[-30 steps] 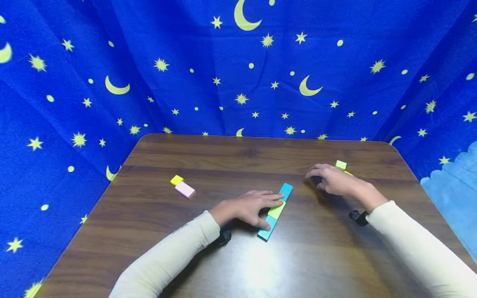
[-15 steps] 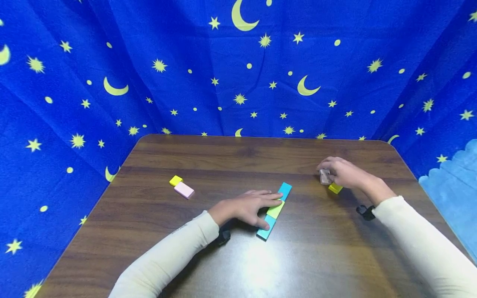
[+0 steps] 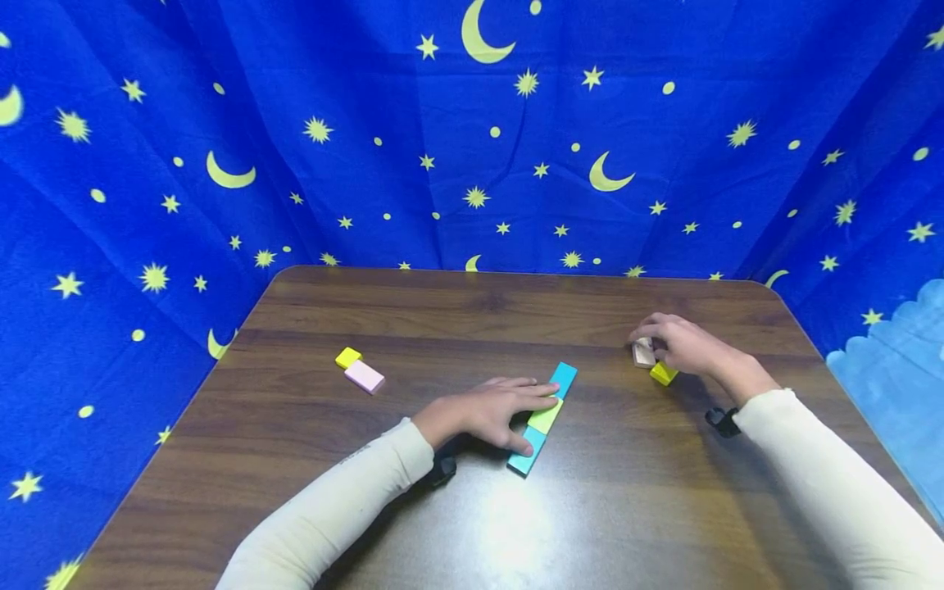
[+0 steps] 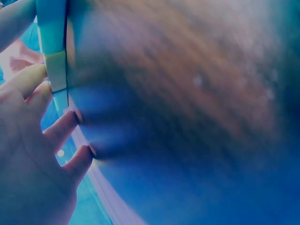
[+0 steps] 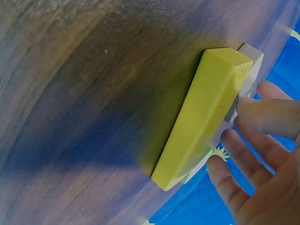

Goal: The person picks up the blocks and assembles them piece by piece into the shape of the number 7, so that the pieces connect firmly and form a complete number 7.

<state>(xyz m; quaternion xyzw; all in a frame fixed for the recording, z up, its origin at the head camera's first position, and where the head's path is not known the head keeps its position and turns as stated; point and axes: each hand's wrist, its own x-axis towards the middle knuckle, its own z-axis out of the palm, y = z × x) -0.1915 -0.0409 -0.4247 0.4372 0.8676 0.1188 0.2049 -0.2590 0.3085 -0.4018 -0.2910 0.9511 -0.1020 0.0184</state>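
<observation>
My left hand (image 3: 487, 414) rests with spread fingers on a row of flat blocks: a far blue block (image 3: 565, 374), a light-green block (image 3: 546, 415) and a near blue block (image 3: 519, 464). Its thumb touches the near blue one and its fingers reach the far end. At the right, my right hand (image 3: 686, 344) pinches a pale pink block (image 3: 643, 354) between thumb and fingers. Right beside that block lies a yellow block (image 5: 194, 126), long and upright-edged in the right wrist view. A sliver of a green block (image 5: 197, 168) shows behind the yellow one; the hand hides it from the head.
On the left of the brown wooden table (image 3: 457, 328) a small yellow block (image 3: 348, 357) touches a pink block (image 3: 365, 377). A blue curtain (image 3: 413, 106) with moons and stars hangs around the table's far and side edges.
My right hand has moved a little to the right, over the green block, and now grips the pale pink block beside the yellow one. The left hand stays where it was.
</observation>
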